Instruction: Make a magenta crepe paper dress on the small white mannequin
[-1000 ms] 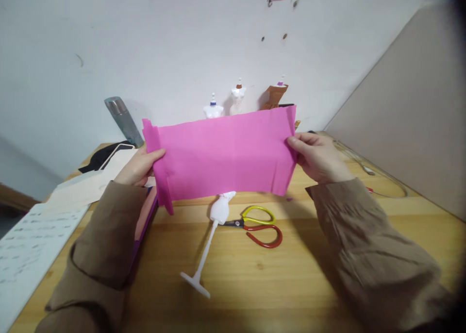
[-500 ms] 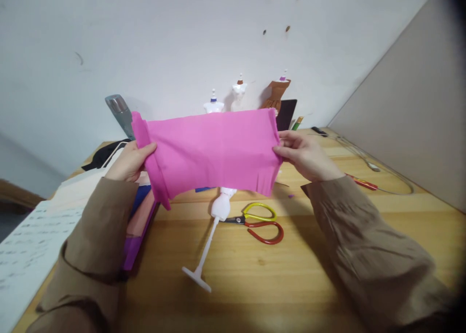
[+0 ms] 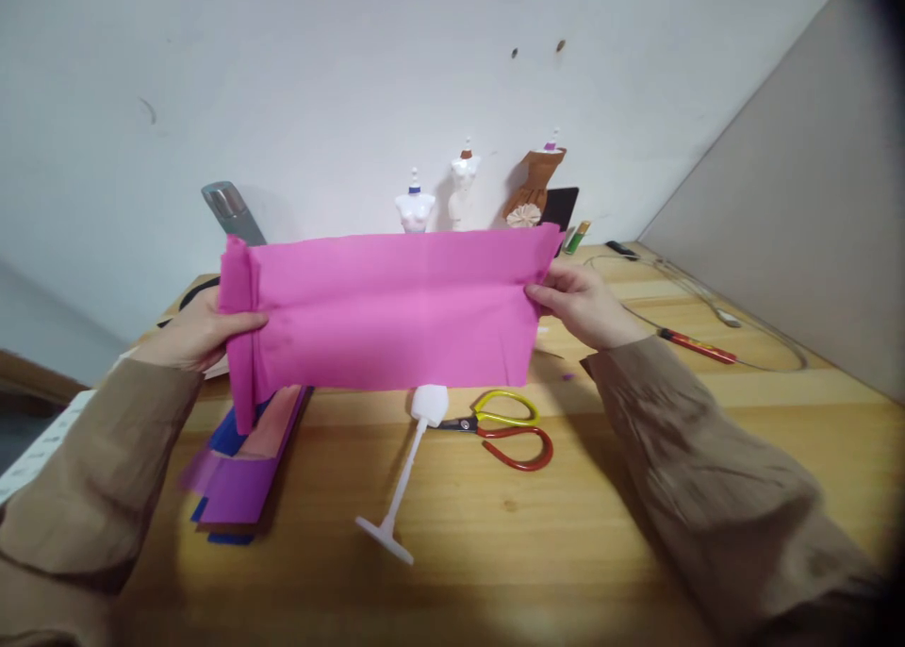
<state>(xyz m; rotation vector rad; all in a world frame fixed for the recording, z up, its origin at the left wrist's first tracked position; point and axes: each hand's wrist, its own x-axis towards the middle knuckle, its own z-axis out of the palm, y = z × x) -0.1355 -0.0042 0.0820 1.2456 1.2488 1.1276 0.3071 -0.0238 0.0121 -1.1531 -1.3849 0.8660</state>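
Observation:
A pink sheet of crepe paper (image 3: 388, 312) is stretched flat in the air above the wooden table (image 3: 566, 534). My left hand (image 3: 190, 331) pinches its folded left end, and my right hand (image 3: 580, 303) pinches its right edge. Under the sheet a small white mannequin stand (image 3: 406, 468) lies on its side. Its upper part is hidden behind the paper. Scissors with a yellow and a red handle (image 3: 505, 425) lie just right of the mannequin.
A stack of purple, pink and blue paper sheets (image 3: 244, 463) lies at the left. Three small mannequins (image 3: 463, 190), a grey flask (image 3: 230, 211) and a dark card stand at the back wall. A red-handled tool (image 3: 697, 345) and a cable lie at the right.
My left hand has moved out to the left, pulling the pink sheet wider and flatter. The paper stack on the left now shows more.

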